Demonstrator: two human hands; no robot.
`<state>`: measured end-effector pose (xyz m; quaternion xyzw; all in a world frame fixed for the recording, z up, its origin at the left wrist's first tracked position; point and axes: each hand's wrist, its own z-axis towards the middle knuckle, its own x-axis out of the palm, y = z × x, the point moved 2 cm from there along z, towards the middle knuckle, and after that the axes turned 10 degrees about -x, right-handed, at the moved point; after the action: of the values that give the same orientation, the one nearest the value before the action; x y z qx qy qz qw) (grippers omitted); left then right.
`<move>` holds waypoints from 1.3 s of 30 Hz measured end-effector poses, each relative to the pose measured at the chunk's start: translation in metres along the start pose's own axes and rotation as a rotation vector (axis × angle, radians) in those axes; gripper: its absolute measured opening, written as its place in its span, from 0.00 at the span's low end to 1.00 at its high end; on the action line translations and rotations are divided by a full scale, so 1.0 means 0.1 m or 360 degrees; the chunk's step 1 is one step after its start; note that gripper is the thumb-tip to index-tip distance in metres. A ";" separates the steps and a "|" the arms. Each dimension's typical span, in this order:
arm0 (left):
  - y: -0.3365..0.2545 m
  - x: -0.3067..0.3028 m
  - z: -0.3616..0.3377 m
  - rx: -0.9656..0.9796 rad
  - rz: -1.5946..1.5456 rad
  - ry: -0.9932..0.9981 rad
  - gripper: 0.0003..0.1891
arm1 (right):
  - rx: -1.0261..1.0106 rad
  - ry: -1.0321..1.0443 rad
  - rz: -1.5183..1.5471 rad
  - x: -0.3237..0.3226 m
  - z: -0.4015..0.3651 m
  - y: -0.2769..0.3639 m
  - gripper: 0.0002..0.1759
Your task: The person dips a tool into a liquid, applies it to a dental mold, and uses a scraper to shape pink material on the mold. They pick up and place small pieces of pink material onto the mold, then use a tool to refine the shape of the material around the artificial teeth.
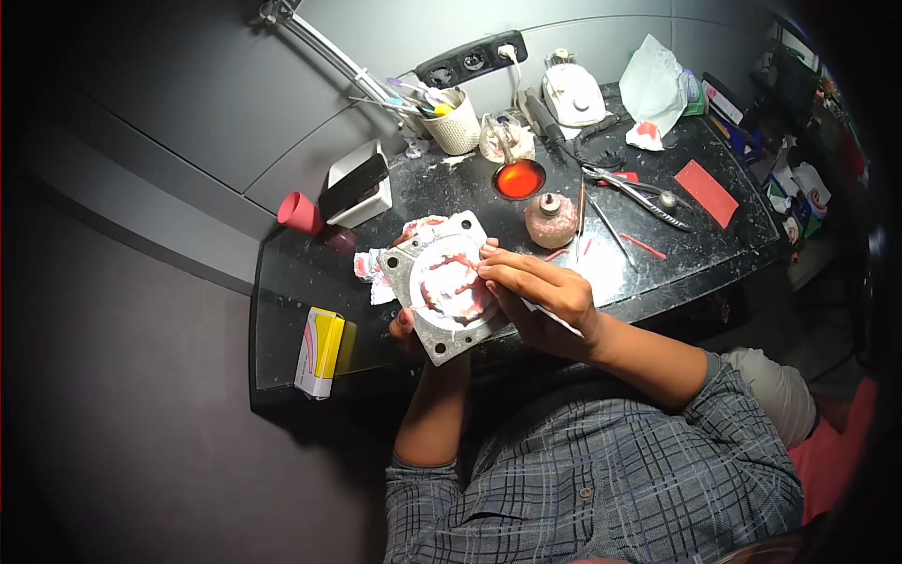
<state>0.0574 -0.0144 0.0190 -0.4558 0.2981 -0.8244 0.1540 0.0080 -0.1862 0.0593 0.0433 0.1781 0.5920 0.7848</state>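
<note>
Left hand [404,329] grips the metal frame [458,342], right hand [548,299] seemingly a tool [562,322], pink jar [551,227] just beyond.

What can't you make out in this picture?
In the head view:
Left hand: fingers mostly hidden beneath the metal frame.
Pale object: mostly covered by the right hand; identity unclear.
White material inside the frame: fine detail washed out by glare.
Yellow box: print too small.
Clutter at far right: dark, blurred.

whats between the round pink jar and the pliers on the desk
In the head view, two slim tools lie between the round pink jar and the pliers: a brownish one and a thin metal one.
</note>
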 end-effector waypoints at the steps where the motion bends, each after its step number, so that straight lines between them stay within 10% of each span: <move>1: 0.00 0.00 0.01 0.0011 -0.0022 0.0027 0.52 | 0.0003 0.0015 -0.0006 0.00 -0.01 -0.01 0.12; 18: 0.03 -0.08 0.04 -0.0104 -0.0059 0.0021 0.53 | -0.0094 0.0065 0.0109 -0.08 -0.17 -0.15 0.13; 30: 0.07 -0.07 0.05 -0.0346 -0.0985 0.0075 0.55 | 0.0041 0.0189 0.0267 -0.26 -0.16 -0.17 0.10; 35: 0.01 -0.06 0.11 -0.0517 -0.0348 0.0089 0.49 | 0.0063 -0.0142 -0.0151 -0.37 -0.10 -0.29 0.06; 39: 0.05 -0.06 0.09 -0.0245 0.0013 0.0025 0.49 | 0.0661 -0.0327 0.0552 -0.23 -0.27 -0.35 0.07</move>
<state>0.0682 -0.0183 0.0154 -0.4585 0.3638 -0.8020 0.1194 0.0252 -0.2216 0.0292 0.2926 0.2052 0.6607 0.6601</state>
